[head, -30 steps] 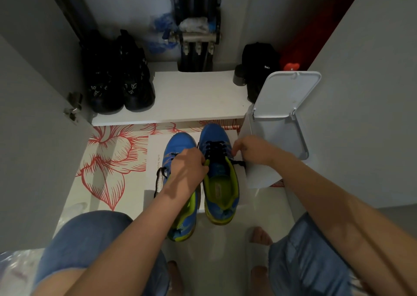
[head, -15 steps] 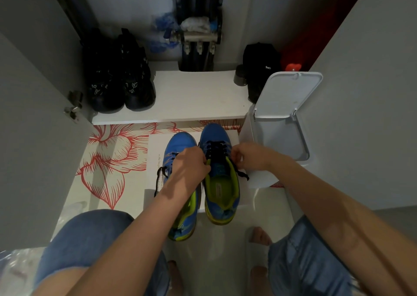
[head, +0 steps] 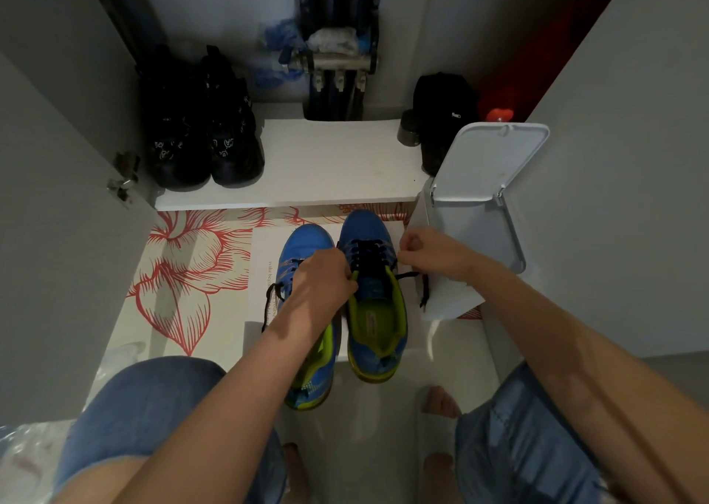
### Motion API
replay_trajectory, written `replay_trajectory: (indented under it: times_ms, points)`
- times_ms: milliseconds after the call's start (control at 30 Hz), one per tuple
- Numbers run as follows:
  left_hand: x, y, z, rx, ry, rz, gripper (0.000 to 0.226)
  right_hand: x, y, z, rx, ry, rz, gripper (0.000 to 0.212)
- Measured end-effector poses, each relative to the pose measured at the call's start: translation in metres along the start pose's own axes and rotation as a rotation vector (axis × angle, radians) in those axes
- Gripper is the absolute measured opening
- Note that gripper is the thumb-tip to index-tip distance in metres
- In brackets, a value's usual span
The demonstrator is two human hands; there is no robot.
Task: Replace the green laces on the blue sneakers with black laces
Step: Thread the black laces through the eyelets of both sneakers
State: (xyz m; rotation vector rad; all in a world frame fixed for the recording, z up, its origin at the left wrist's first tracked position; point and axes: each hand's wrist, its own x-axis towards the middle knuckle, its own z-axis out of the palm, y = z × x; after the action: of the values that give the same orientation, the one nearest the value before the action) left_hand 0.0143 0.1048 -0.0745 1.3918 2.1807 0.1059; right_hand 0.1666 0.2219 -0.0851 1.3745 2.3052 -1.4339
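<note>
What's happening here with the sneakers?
A person is threading a black lace through the blue sneaker nearer the white bin. The left hand and right hand pinch it on either side near the top eyelets. The other sneaker beside it has dark lacing too.

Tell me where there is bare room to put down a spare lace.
Free: the white shelf between the black shoes and black bag; the floral mat left of the blue sneakers. Crowded: between sneakers and white bin, where the right hand holds the black lace.
</note>
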Motion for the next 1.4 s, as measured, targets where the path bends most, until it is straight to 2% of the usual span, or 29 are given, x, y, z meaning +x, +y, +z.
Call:
replay_trajectory:
  times_ms: [67,133,233,300,367,400,467,533,633,700,800,933,1000,1067,1133,1233,1333,1400]
  points:
    - [0.000,-0.001,-0.001,-0.015,-0.007,-0.006,0.021,-0.005,-0.007,-0.009,0.055,0.106,-0.020,0.010]
    - [0.000,-0.001,-0.002,-0.036,-0.030,-0.010,0.022,-0.012,-0.020,-0.020,0.270,0.136,-0.065,0.018]
    - [0.001,-0.002,-0.002,-0.092,-0.065,-0.044,0.024,-0.022,-0.036,-0.033,0.626,-0.018,-0.189,0.027]
    - [0.001,-0.003,-0.007,-0.198,-0.010,-0.056,0.025,-0.027,-0.043,-0.036,0.785,-0.186,-0.280,0.031]
    - [-0.001,-0.002,-0.016,-0.422,0.058,-0.002,0.025,-0.030,-0.050,-0.033,0.883,-0.294,-0.358,0.033]
    - [-0.003,0.001,-0.022,-0.586,0.032,0.022,0.025,-0.030,-0.053,-0.030,0.902,-0.305,-0.385,0.031]
    - [-0.009,0.006,-0.029,-0.867,-0.127,0.039,0.025,-0.026,-0.058,-0.022,0.881,-0.261,-0.382,0.028]
    - [-0.014,0.008,-0.033,-0.997,-0.255,0.005,0.024,-0.024,-0.060,-0.013,0.804,-0.212,-0.312,0.027]
    - [-0.015,0.005,-0.035,-1.098,-0.294,-0.099,0.028,-0.024,-0.059,-0.003,0.556,-0.156,-0.251,0.027]
    - [-0.013,0.002,-0.036,-1.133,-0.260,-0.153,0.032,-0.023,-0.056,0.000,0.421,-0.126,-0.224,0.028]
    - [-0.010,0.001,-0.031,-1.111,-0.177,-0.135,0.032,-0.023,-0.053,0.000,0.332,-0.110,-0.203,0.023]
    - [-0.006,0.002,-0.021,-1.011,0.104,-0.097,0.028,-0.024,-0.049,0.004,0.223,-0.163,-0.210,0.015]
    - [-0.007,0.004,-0.020,-1.046,0.136,-0.060,0.019,-0.024,-0.047,0.005,0.147,-0.191,-0.183,0.018]
    - [-0.007,0.005,-0.019,-1.087,0.117,-0.033,0.014,-0.022,-0.044,-0.002,0.049,-0.090,-0.173,0.026]
    - [-0.007,0.005,-0.017,-1.097,0.100,-0.013,0.012,-0.019,-0.040,-0.009,0.129,0.058,-0.209,0.028]
    - [-0.006,0.007,-0.010,-1.089,0.080,-0.005,0.015,-0.016,-0.040,-0.003,0.389,0.011,-0.246,0.024]
    - [-0.006,0.008,-0.008,-1.113,0.089,0.010,0.018,-0.013,-0.043,0.008,0.458,0.028,-0.286,0.012]
    - [-0.005,0.008,-0.009,-1.126,0.099,0.028,0.018,-0.013,-0.044,0.007,0.487,0.040,-0.290,0.013]
